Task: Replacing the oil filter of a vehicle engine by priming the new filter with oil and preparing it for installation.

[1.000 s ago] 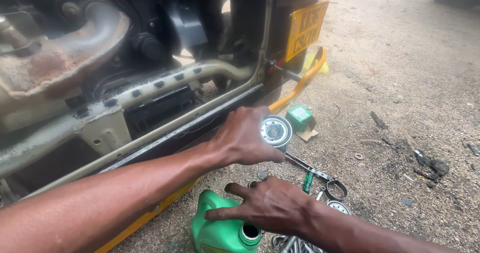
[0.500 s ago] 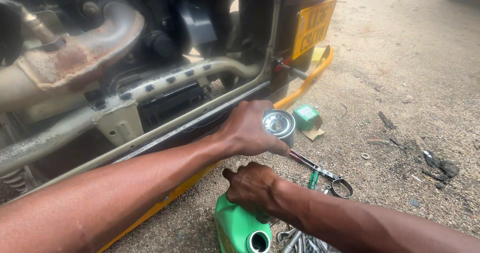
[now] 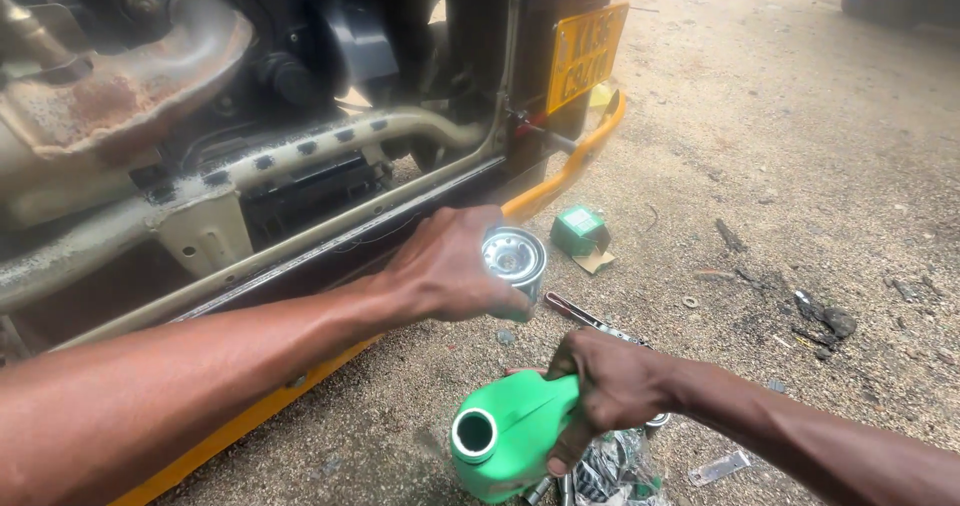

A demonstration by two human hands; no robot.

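Observation:
My left hand grips a small silver oil filter, open end facing up and toward me, held just in front of the vehicle's rear sill. My right hand holds a green plastic oil jug by its handle. The jug is tipped on its side with its uncapped round mouth pointing left and toward me, below the filter and apart from it. No liquid shows at the mouth.
An open engine bay with a rusty exhaust pipe fills the upper left. A yellow bumper bar and yellow number plate sit behind. On the gravel lie a small green box, metal wrenches and crumpled plastic wrapping.
My right hand has lifted the green jug off the ground and tipped it onto its side. My left hand has kept hold of the filter, which has barely moved.

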